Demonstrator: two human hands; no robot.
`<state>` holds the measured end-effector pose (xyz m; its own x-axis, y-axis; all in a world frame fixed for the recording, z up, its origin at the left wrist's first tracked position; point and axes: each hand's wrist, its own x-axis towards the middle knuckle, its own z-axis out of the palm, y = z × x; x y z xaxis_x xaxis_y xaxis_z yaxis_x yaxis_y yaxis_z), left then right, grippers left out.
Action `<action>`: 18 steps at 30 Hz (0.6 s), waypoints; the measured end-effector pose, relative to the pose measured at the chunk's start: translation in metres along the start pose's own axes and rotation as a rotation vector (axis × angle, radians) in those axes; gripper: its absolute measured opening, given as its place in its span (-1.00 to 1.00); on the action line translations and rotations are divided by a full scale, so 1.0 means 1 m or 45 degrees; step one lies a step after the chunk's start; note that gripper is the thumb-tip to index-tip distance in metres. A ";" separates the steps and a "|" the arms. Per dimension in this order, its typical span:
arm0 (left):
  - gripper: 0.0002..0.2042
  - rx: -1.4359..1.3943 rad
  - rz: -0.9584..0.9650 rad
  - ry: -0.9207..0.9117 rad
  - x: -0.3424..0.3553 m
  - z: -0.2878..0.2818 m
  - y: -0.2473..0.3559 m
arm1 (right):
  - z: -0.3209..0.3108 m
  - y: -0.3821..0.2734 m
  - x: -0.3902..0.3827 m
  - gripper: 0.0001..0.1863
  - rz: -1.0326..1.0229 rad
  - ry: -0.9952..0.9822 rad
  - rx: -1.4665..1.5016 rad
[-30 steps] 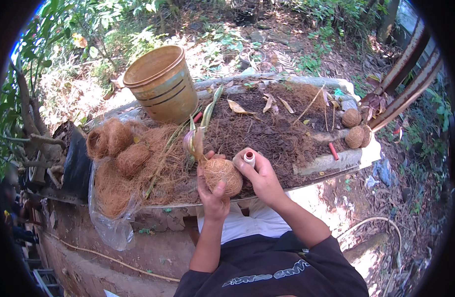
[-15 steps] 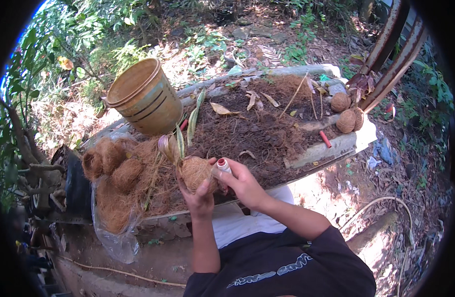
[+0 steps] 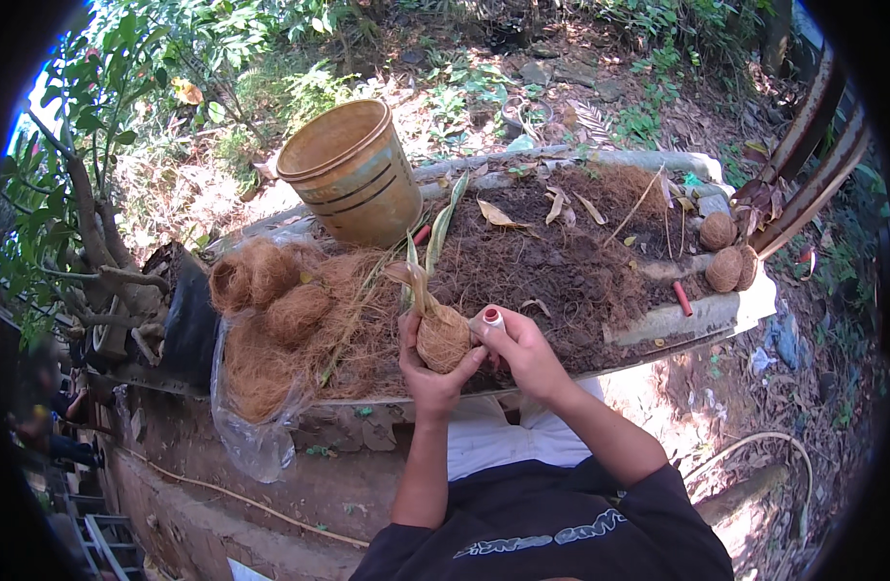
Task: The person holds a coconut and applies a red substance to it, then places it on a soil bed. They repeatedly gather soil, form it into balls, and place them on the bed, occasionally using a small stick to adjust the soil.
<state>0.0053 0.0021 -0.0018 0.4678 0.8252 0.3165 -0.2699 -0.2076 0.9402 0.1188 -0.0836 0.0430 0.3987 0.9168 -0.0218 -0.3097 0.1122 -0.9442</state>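
My left hand (image 3: 427, 385) cups a coir-wrapped ball (image 3: 443, 341) from the left and below, its thumb along the lower right side. Upright from the ball's top stand long green leaves (image 3: 445, 230) with pale edges and a dry, curled sheath (image 3: 418, 288). Close against the ball's right side, my right hand (image 3: 528, 354) grips a thread spool (image 3: 493, 318) with a red-and-white end. Its fingertips meet the fibre; any thread between them is too fine to make out.
A brown bucket (image 3: 353, 179) stands behind the hands on a slab strewn with dark soil (image 3: 522, 261). Loose coir (image 3: 261, 373) lies at left on clear plastic (image 3: 251, 447). Coconut-like balls (image 3: 724, 269) and a red tube (image 3: 682, 298) sit at right, near rusty metal bars (image 3: 813, 179).
The whole scene has shifted right in the picture as my view turned. My left thumb now lies across the ball's lower right side. Both hands keep their holds.
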 end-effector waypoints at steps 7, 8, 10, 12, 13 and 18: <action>-0.40 -0.431 -0.116 0.146 -0.003 -0.001 -0.001 | 0.002 0.005 0.003 -0.79 0.076 -0.031 0.128; -0.40 -0.256 -0.078 0.220 -0.004 -0.003 -0.007 | 0.005 -0.001 0.001 -0.78 0.104 -0.061 0.100; -0.41 -0.180 -0.055 0.308 -0.008 -0.002 -0.009 | 0.009 -0.003 0.002 -0.76 0.091 -0.069 0.026; -0.42 -0.374 -0.084 0.318 -0.011 0.003 -0.007 | 0.018 0.005 0.002 -0.74 0.001 -0.017 -0.052; -0.46 -0.483 -0.088 0.279 -0.008 0.004 -0.003 | 0.020 0.009 0.003 -0.74 -0.003 -0.002 -0.035; -0.61 0.045 -0.009 0.337 -0.003 -0.009 0.011 | 0.034 0.021 0.007 -0.71 -0.060 0.023 0.036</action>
<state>-0.0070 0.0025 0.0069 0.2321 0.9343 0.2707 -0.2360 -0.2159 0.9475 0.0856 -0.0614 0.0341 0.4289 0.9032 0.0159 -0.3146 0.1658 -0.9346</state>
